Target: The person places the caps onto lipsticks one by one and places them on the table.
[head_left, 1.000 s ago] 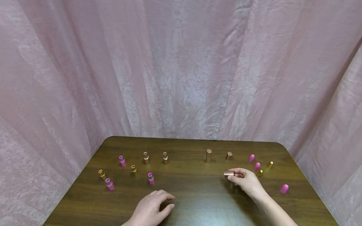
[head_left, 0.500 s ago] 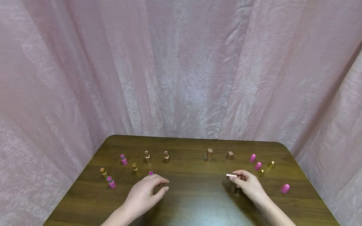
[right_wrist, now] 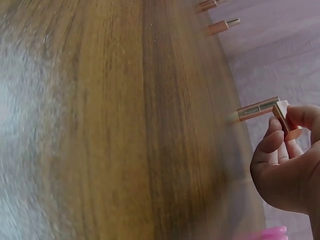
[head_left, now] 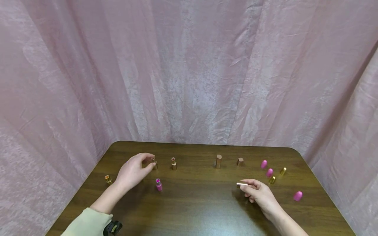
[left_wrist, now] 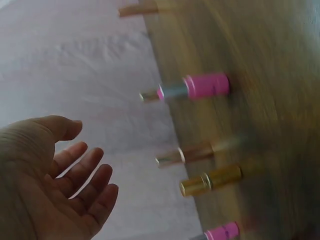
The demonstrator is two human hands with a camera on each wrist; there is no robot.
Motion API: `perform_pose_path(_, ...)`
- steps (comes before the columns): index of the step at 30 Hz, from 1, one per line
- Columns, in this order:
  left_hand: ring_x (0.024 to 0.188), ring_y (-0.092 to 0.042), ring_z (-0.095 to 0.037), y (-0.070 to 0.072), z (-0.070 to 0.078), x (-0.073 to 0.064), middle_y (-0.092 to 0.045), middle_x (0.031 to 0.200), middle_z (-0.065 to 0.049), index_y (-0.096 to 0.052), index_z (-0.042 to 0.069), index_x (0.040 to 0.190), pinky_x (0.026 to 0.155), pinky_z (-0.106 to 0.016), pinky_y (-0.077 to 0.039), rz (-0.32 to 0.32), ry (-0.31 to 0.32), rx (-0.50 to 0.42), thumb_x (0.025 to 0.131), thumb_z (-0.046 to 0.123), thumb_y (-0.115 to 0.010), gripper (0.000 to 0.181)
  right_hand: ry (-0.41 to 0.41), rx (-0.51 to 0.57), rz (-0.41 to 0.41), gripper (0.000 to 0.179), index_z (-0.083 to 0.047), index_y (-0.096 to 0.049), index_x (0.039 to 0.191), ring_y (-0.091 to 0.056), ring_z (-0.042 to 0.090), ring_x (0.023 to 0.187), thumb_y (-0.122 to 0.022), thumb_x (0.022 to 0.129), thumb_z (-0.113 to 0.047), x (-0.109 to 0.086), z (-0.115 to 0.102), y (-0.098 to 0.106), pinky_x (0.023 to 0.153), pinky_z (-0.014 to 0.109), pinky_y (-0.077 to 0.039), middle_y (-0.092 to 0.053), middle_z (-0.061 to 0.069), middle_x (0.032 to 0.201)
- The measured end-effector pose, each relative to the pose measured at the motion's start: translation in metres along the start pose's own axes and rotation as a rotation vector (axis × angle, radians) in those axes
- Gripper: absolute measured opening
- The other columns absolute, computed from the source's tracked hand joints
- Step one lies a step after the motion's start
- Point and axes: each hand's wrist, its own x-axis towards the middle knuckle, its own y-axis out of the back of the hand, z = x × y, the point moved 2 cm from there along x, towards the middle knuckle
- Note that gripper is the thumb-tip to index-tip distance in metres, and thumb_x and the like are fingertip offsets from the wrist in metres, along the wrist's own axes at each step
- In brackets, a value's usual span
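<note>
My left hand (head_left: 133, 172) reaches over the left group of uncapped lipstick tubes, thumb and fingers apart around a rose-gold lipstick tube (head_left: 155, 163). In the left wrist view nothing lies between its fingers (left_wrist: 100, 175). To its right stand another rose-gold tube (head_left: 174, 164) and a pink lipstick tube (head_left: 158, 185). Further left is a gold tube (head_left: 108, 179); my hand hides others. With thumb and fingertips, my right hand (head_left: 261, 195) pinches a rose-gold lipstick cap (right_wrist: 286, 119), held sideways above the table.
A capped rose-gold lipstick (head_left: 218, 162) and a rose-gold cap (head_left: 240, 162) stand at the back of the wooden table (head_left: 195, 203). Pink caps (head_left: 298, 196) and gold caps (head_left: 283, 171) stand on the right. A pink curtain (head_left: 189, 72) hangs behind.
My left hand has moved forward and left from the near table area to the rose-gold tube at the back. The right hand stays nearly still with the cap.
</note>
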Motion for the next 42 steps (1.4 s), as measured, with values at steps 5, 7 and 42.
perform_pose_path(5,0.11,-0.065,-0.032,-0.006,-0.016,0.025,-0.07,0.116,-0.008,-0.067,0.007,0.127,0.088,-0.053,-0.051,-0.074,0.057,0.04,0.092,0.029,-0.074,0.042,-0.042,0.079,-0.014,0.041,0.006,-0.06,0.129,-0.054,0.01,0.074,-0.072,0.095,-0.013,-0.002,0.001,0.001,0.06,0.02,-0.045,-0.067,0.0,0.096)
perform_pose_path(7,0.112,-0.063,-0.036,-0.011,-0.02,0.033,-0.069,0.118,-0.011,-0.066,0.005,0.129,0.089,-0.054,-0.05,-0.116,0.081,0.055,0.091,0.03,-0.074,0.046,-0.045,0.09,-0.019,0.04,0.005,-0.06,0.128,-0.054,0.009,0.074,-0.072,0.095,-0.013,-0.002,0.001,0.001,0.059,0.02,-0.044,-0.067,-0.001,0.095)
perform_pose_path(42,0.083,-0.055,-0.022,-0.052,-0.048,0.07,-0.06,0.09,-0.002,-0.059,0.011,0.091,0.075,-0.041,-0.045,-0.395,0.223,0.153,0.078,0.016,-0.083,0.027,-0.014,0.091,-0.082,0.042,0.007,-0.061,0.127,-0.051,0.007,0.068,-0.074,0.092,-0.013,-0.005,0.006,-0.002,0.057,0.02,-0.041,-0.069,-0.002,0.092)
